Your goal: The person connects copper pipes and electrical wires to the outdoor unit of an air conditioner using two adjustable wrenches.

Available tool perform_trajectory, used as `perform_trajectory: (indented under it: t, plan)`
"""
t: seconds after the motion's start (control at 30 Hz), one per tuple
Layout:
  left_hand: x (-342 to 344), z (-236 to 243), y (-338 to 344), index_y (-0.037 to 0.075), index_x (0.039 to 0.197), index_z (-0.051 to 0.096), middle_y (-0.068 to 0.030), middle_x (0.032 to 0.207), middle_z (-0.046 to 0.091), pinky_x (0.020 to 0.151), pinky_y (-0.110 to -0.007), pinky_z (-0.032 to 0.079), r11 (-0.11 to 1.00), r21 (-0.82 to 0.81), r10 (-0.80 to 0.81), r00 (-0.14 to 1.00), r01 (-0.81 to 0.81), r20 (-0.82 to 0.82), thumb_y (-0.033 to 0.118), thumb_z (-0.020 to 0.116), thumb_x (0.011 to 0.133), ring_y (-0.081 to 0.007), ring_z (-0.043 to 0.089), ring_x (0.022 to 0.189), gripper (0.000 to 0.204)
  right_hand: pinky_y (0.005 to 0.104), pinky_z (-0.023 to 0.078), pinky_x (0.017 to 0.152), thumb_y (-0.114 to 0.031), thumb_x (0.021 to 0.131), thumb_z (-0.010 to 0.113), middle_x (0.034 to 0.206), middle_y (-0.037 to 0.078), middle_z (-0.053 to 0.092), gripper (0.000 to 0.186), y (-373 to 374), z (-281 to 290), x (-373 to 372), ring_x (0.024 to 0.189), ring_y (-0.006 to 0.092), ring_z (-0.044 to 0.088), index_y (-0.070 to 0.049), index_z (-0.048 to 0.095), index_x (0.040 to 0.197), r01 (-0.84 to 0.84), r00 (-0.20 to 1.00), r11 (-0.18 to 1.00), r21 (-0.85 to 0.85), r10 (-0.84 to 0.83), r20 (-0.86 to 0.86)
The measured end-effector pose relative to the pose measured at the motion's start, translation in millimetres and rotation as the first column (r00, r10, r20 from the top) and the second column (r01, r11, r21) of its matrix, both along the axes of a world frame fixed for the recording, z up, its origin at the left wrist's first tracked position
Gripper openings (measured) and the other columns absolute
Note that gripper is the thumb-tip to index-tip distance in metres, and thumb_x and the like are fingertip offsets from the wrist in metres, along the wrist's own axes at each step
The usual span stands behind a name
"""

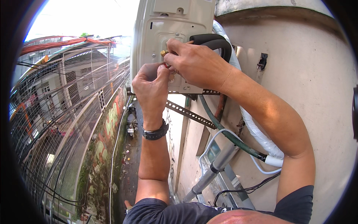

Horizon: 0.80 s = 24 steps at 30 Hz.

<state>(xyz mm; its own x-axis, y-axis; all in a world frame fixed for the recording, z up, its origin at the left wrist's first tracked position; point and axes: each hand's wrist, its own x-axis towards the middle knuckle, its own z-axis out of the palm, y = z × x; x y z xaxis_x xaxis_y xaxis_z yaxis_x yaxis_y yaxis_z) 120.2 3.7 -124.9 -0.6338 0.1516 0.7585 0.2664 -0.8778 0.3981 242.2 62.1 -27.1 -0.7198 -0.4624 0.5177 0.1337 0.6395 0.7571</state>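
Observation:
A beige outdoor air-conditioner unit (149, 26) fills the upper middle, with brass fittings (163, 53) and black foam-wrapped pipes (207, 39) at its valve side. My left hand (151, 84), with a dark watch on the wrist, pinches a small red item (165, 65) below the upper fitting. My right hand (197, 63) is closed beside it with fingertips at the fittings, partly covering them; what exactly it grips is hidden.
A perforated metal bracket (186, 112) supports the unit. White-wrapped piping (253, 130), a green hose (238, 143) and a metal pole (218, 166) run along the wall (305, 74). Tangled overhead cables (63, 123) hang left, above a narrow alley with a parked motorbike (131, 119).

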Motion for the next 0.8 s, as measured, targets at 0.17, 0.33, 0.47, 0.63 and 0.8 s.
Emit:
perform_trajectory:
  t: [0.17,0.33,0.47,0.63,0.8]
  plan:
    - [-1,0,-1,-0.006,0.094,0.071,-0.0079,0.079,0.073,0.063,-0.024,0.053,0.999,-0.020,0.048,0.999,-0.049,-0.012,0.004,0.068,0.096,-0.0093,0.068,0.069,0.011,0.0406,0.063,0.075,-0.014,0.086,0.072,0.111,0.014,0.059,0.021,-6,-5,-5,0.092,0.0314,0.073,-0.001,0.064,0.101,-0.015,0.999,0.995,-0.099,0.011,-0.037]
    - [-3,-2,-2,-0.004,0.102,0.070,-0.0052,0.088,0.073,0.066,-0.022,0.053,0.999,-0.044,0.003,0.999,-0.005,-0.033,0.007,0.067,0.097,-0.0069,0.066,0.073,0.012,0.0393,0.063,0.076,-0.012,0.086,0.072,0.108,0.014,0.057,0.022,1,5,2,0.092,0.0325,0.073,-0.003,0.062,0.104,-0.049,0.997,0.993,-0.110,0.055,0.053]
    - [1,1,-4,-0.005,0.102,0.069,-0.0052,0.087,0.070,0.066,-0.023,0.052,0.999,-0.049,0.003,1.000,-0.003,0.002,0.003,0.064,0.097,-0.0071,0.064,0.072,0.011,0.0410,0.062,0.077,-0.012,0.085,0.073,0.113,0.016,0.058,0.032,2,-3,-2,0.091,0.0337,0.073,-0.004,0.059,0.113,-0.033,0.999,0.995,-0.095,0.036,0.033]
    - [-15,-11,6,-0.002,0.103,0.069,-0.0030,0.087,0.067,0.067,-0.024,0.052,0.989,-0.065,0.131,0.989,-0.136,-0.072,-0.002,0.058,0.095,-0.0077,0.061,0.071,0.014,0.0452,0.059,0.081,-0.016,0.086,0.076,0.114,0.015,0.059,0.036,-2,1,4,0.098,0.0341,0.069,-0.005,0.059,0.115,-0.033,0.997,0.986,-0.161,0.044,0.064]
    - [-40,-54,-20,0.000,0.100,0.074,-0.0094,0.105,0.062,0.074,-0.034,0.054,0.722,-0.112,0.625,0.714,-0.683,-0.316,-0.006,0.055,0.085,-0.0219,0.065,0.094,0.025,0.0448,0.053,0.087,-0.021,0.086,0.079,0.107,0.012,0.061,0.031,-15,36,13,0.102,0.0343,0.063,-0.007,0.061,0.107,-0.172,0.980,0.985,0.020,0.173,-0.102]
